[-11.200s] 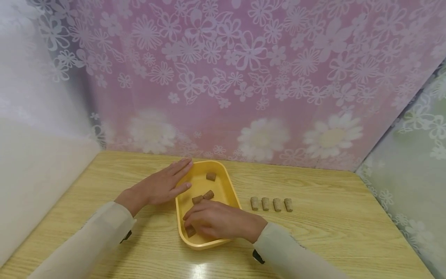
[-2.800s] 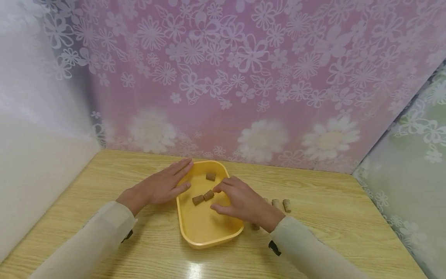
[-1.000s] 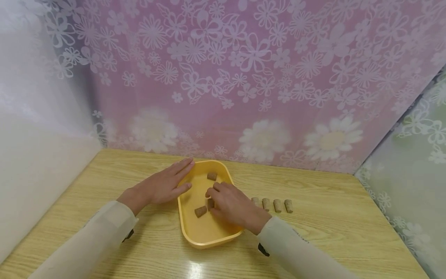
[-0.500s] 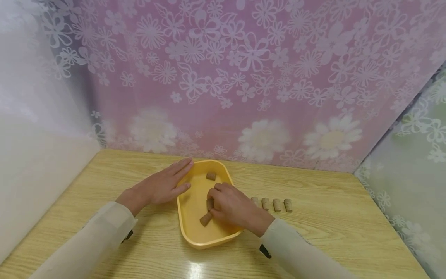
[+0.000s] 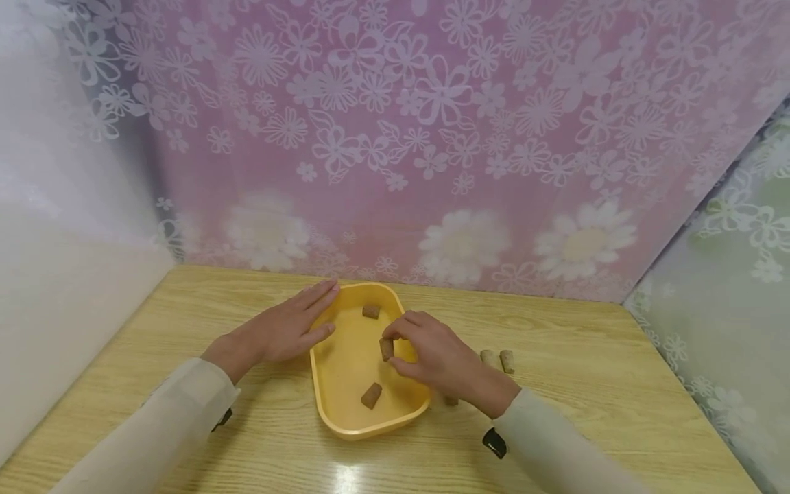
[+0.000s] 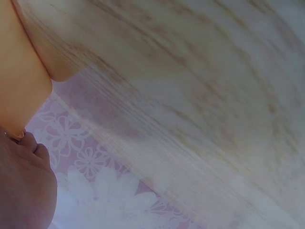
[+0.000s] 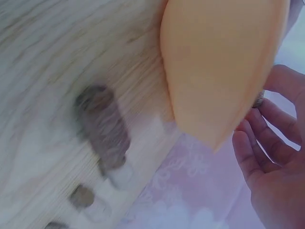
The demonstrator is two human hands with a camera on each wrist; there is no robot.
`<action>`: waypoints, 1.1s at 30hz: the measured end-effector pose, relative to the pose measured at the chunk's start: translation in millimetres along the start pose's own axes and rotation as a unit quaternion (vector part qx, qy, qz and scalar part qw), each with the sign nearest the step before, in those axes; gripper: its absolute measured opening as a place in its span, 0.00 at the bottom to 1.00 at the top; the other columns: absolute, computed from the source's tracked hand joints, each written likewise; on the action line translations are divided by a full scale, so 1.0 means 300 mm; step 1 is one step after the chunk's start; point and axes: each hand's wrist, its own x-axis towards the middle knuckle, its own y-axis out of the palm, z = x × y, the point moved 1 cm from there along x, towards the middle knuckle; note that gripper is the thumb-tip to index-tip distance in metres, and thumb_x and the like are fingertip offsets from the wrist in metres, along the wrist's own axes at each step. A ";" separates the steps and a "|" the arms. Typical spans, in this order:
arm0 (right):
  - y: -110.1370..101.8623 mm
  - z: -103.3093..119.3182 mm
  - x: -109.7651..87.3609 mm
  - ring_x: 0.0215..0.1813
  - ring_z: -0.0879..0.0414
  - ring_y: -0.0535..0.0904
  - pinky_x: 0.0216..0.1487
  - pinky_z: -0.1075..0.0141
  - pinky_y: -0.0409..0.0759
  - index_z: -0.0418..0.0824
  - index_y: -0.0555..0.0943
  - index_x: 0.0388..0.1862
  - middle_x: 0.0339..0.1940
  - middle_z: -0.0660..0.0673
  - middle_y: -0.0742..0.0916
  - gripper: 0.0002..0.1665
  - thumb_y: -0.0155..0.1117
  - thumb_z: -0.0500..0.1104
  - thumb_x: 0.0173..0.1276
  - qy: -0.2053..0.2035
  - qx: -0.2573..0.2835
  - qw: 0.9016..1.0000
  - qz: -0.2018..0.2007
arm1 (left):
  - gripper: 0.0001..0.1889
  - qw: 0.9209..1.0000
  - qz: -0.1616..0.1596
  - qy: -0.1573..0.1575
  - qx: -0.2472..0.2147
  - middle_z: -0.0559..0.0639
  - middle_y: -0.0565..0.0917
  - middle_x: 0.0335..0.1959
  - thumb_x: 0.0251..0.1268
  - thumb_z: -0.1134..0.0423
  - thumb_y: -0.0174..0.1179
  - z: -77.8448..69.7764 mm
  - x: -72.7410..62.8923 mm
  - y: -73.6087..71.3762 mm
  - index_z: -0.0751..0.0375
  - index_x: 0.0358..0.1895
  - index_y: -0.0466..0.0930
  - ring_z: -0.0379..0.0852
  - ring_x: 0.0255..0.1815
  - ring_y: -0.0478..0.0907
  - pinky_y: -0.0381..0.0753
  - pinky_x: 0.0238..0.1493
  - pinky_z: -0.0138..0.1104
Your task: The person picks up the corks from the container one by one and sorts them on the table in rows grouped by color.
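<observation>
My right hand pinches a brown cork between thumb and fingertips, over the right side of a yellow tray. Two more corks lie in the tray: one cork at the far end, another cork towards the near end. My left hand rests on the tray's left rim with straight fingers. In the right wrist view the held cork is mostly hidden behind the fingers and the tray wall. The left wrist view catches only part of the left hand against the tray.
Right of the tray, corks stand on the wooden table. A cork ends the row, another cork is beside it, and a nearer cork is partly hidden by my right hand. A flowered pink curtain hangs behind.
My right hand has drawn back rightward with the cork pinched in it. The cork beside it turned and slid towards the near end. Earlier, another cork left the tray. My left hand stays put.
</observation>
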 end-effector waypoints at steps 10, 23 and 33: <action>-0.060 -0.059 -0.102 0.55 0.51 0.87 0.55 0.55 0.89 0.47 0.86 0.57 0.51 0.53 0.88 0.16 0.78 0.41 0.73 0.023 -0.009 0.999 -0.038 | 0.40 1.000 0.004 0.003 0.003 0.52 0.40 0.94 0.91 0.43 0.45 0.001 -0.001 -0.002 0.55 0.92 0.42 0.61 0.93 0.42 0.54 0.89 0.62; -0.098 -0.113 -0.219 0.51 0.55 0.86 0.52 0.58 0.90 0.49 0.87 0.55 0.49 0.56 0.88 0.17 0.81 0.41 0.70 0.069 -0.027 0.995 -0.068 | 0.41 1.000 -0.001 0.014 0.002 0.54 0.40 0.94 0.91 0.43 0.46 0.007 -0.001 0.001 0.55 0.92 0.40 0.63 0.93 0.43 0.53 0.89 0.63; -0.102 -0.155 -0.305 0.52 0.52 0.87 0.53 0.55 0.91 0.49 0.88 0.55 0.49 0.57 0.88 0.16 0.80 0.41 0.71 0.107 -0.017 0.992 -0.061 | 0.40 1.000 -0.003 0.016 -0.003 0.56 0.41 0.93 0.91 0.45 0.47 -0.005 -0.003 -0.005 0.56 0.92 0.41 0.63 0.93 0.43 0.53 0.88 0.63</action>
